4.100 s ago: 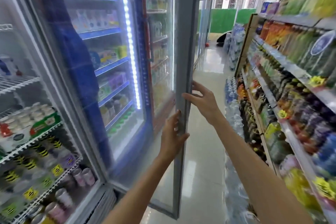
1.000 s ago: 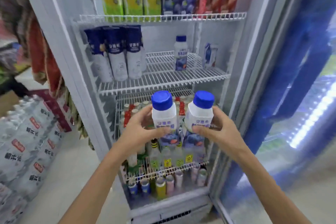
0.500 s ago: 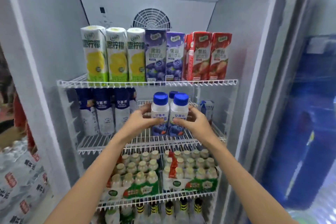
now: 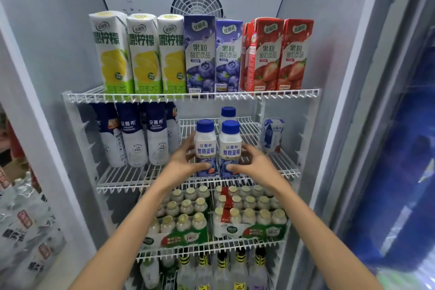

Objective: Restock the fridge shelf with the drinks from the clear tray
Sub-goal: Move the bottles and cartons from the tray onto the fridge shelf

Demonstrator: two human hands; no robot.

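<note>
Standing upright side by side at centre frame, two blue-capped bottles point(image 4: 217, 148) rest on the fridge's middle wire shelf point(image 4: 131, 178). The left hand point(image 4: 182, 160) clasps one, the right hand point(image 4: 253, 162) the other. Cartons point(image 4: 200, 54) line the shelf above.

A shop, seen at an open upright display fridge with white wire shelves point(image 4: 193, 96). The shelves hold stock in identical rows facing outward: tall yellow-and-green lemon drink cartons point(image 4: 143, 54), purple blueberry cartons point(image 4: 200, 54), red strawberry cartons point(image 4: 280, 54) and shrink-wrapped multipacks of small foil-capped bottles point(image 4: 183, 221). Wrapped cases of bottled water point(image 4: 26, 231) are stacked at the left, and a second glass-fronted, blue-lit cooler point(image 4: 407, 172) stands at the right.
</note>
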